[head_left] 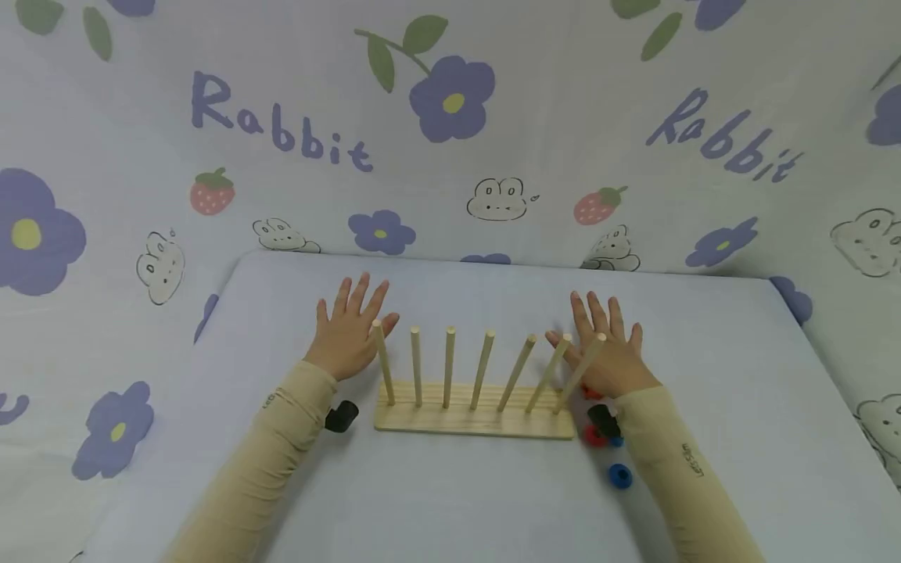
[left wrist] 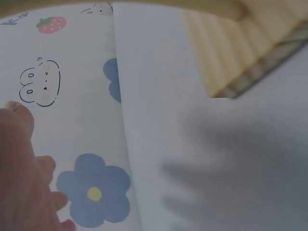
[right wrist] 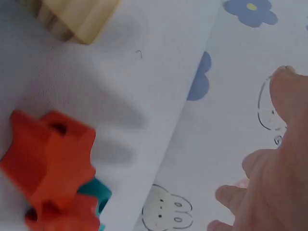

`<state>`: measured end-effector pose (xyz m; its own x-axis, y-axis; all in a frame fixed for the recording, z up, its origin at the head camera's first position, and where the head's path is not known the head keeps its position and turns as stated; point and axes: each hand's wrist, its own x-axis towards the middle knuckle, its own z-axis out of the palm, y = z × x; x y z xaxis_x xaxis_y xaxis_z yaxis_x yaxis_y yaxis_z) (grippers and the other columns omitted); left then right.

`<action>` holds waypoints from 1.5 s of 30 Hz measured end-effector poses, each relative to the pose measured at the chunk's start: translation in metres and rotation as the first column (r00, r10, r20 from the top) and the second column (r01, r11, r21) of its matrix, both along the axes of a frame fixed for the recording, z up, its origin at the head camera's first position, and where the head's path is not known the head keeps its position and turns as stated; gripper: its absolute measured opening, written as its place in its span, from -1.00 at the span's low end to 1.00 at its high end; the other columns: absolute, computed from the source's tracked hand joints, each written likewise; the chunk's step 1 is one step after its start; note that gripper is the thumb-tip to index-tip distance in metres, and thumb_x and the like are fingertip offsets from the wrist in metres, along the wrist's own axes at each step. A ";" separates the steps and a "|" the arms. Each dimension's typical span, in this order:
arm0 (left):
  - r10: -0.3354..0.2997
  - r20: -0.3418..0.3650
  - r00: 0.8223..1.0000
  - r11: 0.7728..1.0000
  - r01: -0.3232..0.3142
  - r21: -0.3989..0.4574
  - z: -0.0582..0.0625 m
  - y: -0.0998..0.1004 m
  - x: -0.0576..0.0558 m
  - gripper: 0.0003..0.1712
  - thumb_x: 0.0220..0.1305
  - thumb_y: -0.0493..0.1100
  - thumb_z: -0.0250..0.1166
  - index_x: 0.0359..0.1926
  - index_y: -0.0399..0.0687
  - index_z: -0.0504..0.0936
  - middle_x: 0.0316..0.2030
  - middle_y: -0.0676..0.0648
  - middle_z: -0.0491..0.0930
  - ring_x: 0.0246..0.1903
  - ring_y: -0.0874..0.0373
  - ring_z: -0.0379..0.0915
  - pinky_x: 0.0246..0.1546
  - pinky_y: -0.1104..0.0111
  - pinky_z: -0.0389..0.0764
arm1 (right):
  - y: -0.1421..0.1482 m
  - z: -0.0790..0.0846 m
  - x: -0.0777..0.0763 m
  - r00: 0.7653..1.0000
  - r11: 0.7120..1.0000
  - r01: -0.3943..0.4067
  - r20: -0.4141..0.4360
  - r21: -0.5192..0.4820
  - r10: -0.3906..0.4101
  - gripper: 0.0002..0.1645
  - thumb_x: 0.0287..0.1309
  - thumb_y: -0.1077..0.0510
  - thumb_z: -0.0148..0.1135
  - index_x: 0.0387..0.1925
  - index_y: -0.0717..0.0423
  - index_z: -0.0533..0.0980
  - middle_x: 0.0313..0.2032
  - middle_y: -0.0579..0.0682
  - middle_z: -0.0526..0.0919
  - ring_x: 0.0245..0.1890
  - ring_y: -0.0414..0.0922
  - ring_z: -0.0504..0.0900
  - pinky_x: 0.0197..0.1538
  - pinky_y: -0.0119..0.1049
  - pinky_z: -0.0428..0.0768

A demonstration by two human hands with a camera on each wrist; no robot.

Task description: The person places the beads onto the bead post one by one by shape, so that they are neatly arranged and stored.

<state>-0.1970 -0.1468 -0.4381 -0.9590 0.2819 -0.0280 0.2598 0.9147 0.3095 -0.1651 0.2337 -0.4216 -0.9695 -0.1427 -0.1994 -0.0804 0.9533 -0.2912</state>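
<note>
A wooden stand (head_left: 473, 424) with several upright pegs (head_left: 449, 367) rests on the white table between my two hands. My left hand (head_left: 346, 336) is spread with straight fingers beside the stand's left end, its thumb near the leftmost peg. Beyond the right end, my right hand (head_left: 611, 360) is likewise spread, partly behind the rightmost pegs. Neither hand holds anything. Near the right wrist lie red pieces (head_left: 595, 436) and a blue piece with a center hole (head_left: 620, 476). The right wrist view shows red star-shaped pieces (right wrist: 57, 163) with holes and a teal piece (right wrist: 98, 192) partly under them.
A white cloth (head_left: 450, 500) covers the tabletop. Behind it hangs a printed curtain (head_left: 281, 47) with flowers, rabbits and strawberries. A black wrist camera (head_left: 342, 417) sits at the left cuff and another (head_left: 604, 421) at the right cuff, which partly hides the small pieces.
</note>
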 end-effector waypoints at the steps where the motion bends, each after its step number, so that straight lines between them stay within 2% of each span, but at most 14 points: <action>1: -0.008 0.009 1.000 1.000 0.007 0.010 -0.001 -0.004 0.003 -0.23 0.44 0.34 -0.39 0.53 0.17 -0.19 0.52 -0.12 -0.30 0.49 -0.13 -0.50 0.32 -0.30 -0.28 | 0.003 0.001 0.003 1.000 1.000 -0.007 0.009 -0.008 0.007 0.08 0.22 -0.57 -0.46 0.50 -0.06 -0.42 0.49 0.14 -0.45 0.43 0.19 -0.63 0.24 0.48 -0.42; 5: -0.093 0.038 0.995 0.993 0.089 0.078 -0.010 -0.024 0.023 -0.34 0.52 0.06 -0.22 0.49 -0.15 -0.02 0.46 -0.31 -0.10 0.43 -0.31 -0.22 0.29 -0.30 -0.06 | 0.020 0.004 0.016 0.998 0.999 -0.022 0.056 -0.026 0.024 0.02 0.29 -0.50 -0.41 0.51 -0.05 -0.37 0.49 0.19 -0.39 0.44 0.27 -0.52 0.24 0.50 -0.33; 7: -0.161 0.044 0.986 0.976 0.152 0.155 -0.019 -0.034 0.034 -0.37 0.48 -0.11 -0.14 0.44 -0.31 0.03 0.41 -0.41 0.00 0.38 -0.38 -0.10 0.27 -0.28 0.04 | 0.030 0.006 0.024 0.997 0.998 -0.036 0.060 -0.044 0.039 -0.01 0.33 -0.44 -0.33 0.51 0.04 -0.27 0.48 0.27 -0.26 0.44 0.34 -0.35 0.23 0.51 -0.19; 9: -0.217 0.075 0.973 0.947 0.191 0.259 -0.029 -0.043 0.046 -0.38 0.44 -0.19 -0.09 0.42 -0.36 0.05 0.37 -0.43 0.06 0.36 -0.38 -0.03 0.28 -0.23 0.10 | 0.041 0.009 0.032 0.996 0.997 -0.046 0.072 -0.063 0.051 -0.06 0.37 -0.35 -0.21 0.50 0.13 -0.15 0.44 0.36 -0.11 0.40 0.40 -0.14 0.23 0.48 -0.01; 11: -0.245 0.112 0.963 0.913 0.190 0.360 -0.037 -0.051 0.056 -0.35 0.43 -0.16 -0.04 0.45 -0.27 0.03 0.37 -0.38 0.09 0.36 -0.33 -0.01 0.30 -0.20 0.10 | 0.051 0.012 0.039 0.995 0.995 -0.061 0.079 -0.074 0.067 -0.13 0.38 -0.23 -0.07 0.46 0.20 -0.02 0.37 0.41 0.04 0.33 0.41 0.06 0.19 0.43 0.17; 13: -0.250 0.132 0.959 0.894 0.177 0.412 -0.045 -0.056 0.065 -0.32 0.44 -0.06 0.02 0.46 -0.15 0.06 0.38 -0.30 0.13 0.38 -0.28 0.00 0.31 -0.18 0.08 | 0.061 0.013 0.045 0.993 0.994 -0.075 0.089 -0.077 0.082 -0.23 0.37 -0.09 0.03 0.41 0.24 0.09 0.30 0.43 0.18 0.24 0.39 0.26 0.13 0.34 0.34; 16: -0.253 0.080 0.964 0.896 0.202 0.395 -0.058 -0.061 0.075 -0.25 0.35 0.08 0.15 0.44 -0.08 0.14 0.38 -0.25 0.18 0.39 -0.24 0.02 0.32 -0.21 0.01 | 0.072 0.010 0.049 0.992 0.992 -0.092 0.080 -0.080 0.099 -0.37 0.33 0.09 0.10 0.33 0.26 0.22 0.19 0.40 0.34 0.11 0.31 0.45 0.04 0.22 0.50; 19: -0.262 0.034 0.964 0.908 0.235 0.346 -0.068 -0.061 0.082 -0.16 0.22 0.13 0.26 0.42 -0.06 0.18 0.40 -0.19 0.16 0.42 -0.21 -0.08 0.34 -0.21 -0.17 | 0.077 0.004 0.047 0.993 0.991 -0.095 0.059 -0.099 0.101 -0.43 0.32 0.15 0.11 0.30 0.25 0.26 0.14 0.37 0.40 0.00 0.22 0.54 -0.07 0.11 0.60; 24: -0.245 0.022 0.969 0.912 0.223 0.345 -0.072 -0.051 0.087 -0.06 0.10 0.23 0.35 0.42 0.00 0.21 0.41 -0.10 0.12 0.45 -0.17 -0.20 0.31 -0.20 -0.31 | 0.084 -0.008 0.038 0.994 0.987 -0.104 0.000 -0.121 0.105 -0.44 0.32 0.20 0.10 0.31 0.18 0.26 0.12 0.32 0.42 -0.10 0.12 0.58 -0.17 -0.02 0.65; 29: -0.252 0.013 0.968 0.913 0.233 0.336 -0.073 -0.045 0.085 -0.09 0.12 0.22 0.34 0.41 0.01 0.23 0.41 -0.07 0.11 0.46 -0.14 -0.21 0.32 -0.19 -0.30 | 0.089 -0.015 0.030 0.990 0.987 -0.133 -0.048 -0.093 0.129 -0.52 0.26 0.27 0.13 0.20 0.28 0.35 0.00 0.27 0.50 -0.14 0.10 0.58 -0.13 0.01 0.63; 32: -0.251 0.007 0.968 0.910 0.234 0.341 -0.075 -0.042 0.083 -0.12 0.13 0.21 0.34 0.40 0.02 0.26 0.40 -0.08 0.13 0.45 -0.13 -0.20 0.32 -0.19 -0.28 | 0.091 -0.018 0.028 0.992 0.988 -0.120 -0.047 -0.102 0.115 -0.58 0.24 0.26 0.16 0.11 0.32 0.39 -0.05 0.23 0.53 -0.14 0.11 0.57 -0.11 0.03 0.61; 37: -0.236 0.010 0.972 0.914 0.218 0.342 -0.077 -0.038 0.082 -0.11 0.10 0.23 0.35 0.39 0.03 0.28 0.39 -0.07 0.17 0.45 -0.12 -0.17 0.33 -0.16 -0.26 | 0.095 -0.025 0.026 0.996 0.989 -0.091 -0.021 -0.119 0.089 -0.67 0.20 0.22 0.24 -0.03 0.28 0.44 -0.13 0.15 0.59 -0.15 0.08 0.58 -0.12 0.02 0.61; 41: -0.223 0.011 0.975 0.920 0.207 0.332 -0.077 -0.035 0.081 -0.07 0.10 0.25 0.34 0.41 0.02 0.24 0.40 -0.05 0.16 0.45 -0.10 -0.17 0.34 -0.15 -0.26 | 0.097 -0.020 0.026 0.996 0.990 -0.086 0.013 -0.112 0.088 -0.67 0.16 0.17 0.30 -0.09 0.25 0.47 -0.19 0.09 0.62 -0.19 0.03 0.59 -0.15 0.00 0.61; 45: -0.215 -0.008 0.977 0.921 0.206 0.330 -0.076 -0.032 0.079 -0.06 0.09 0.25 0.35 0.41 0.01 0.24 0.40 -0.05 0.17 0.45 -0.09 -0.14 0.33 -0.16 -0.24 | 0.099 -0.005 0.029 0.994 0.990 -0.111 -0.018 -0.083 0.110 -0.69 0.13 0.18 0.33 -0.14 0.25 0.48 -0.24 0.06 0.63 -0.24 -0.01 0.59 -0.19 -0.02 0.62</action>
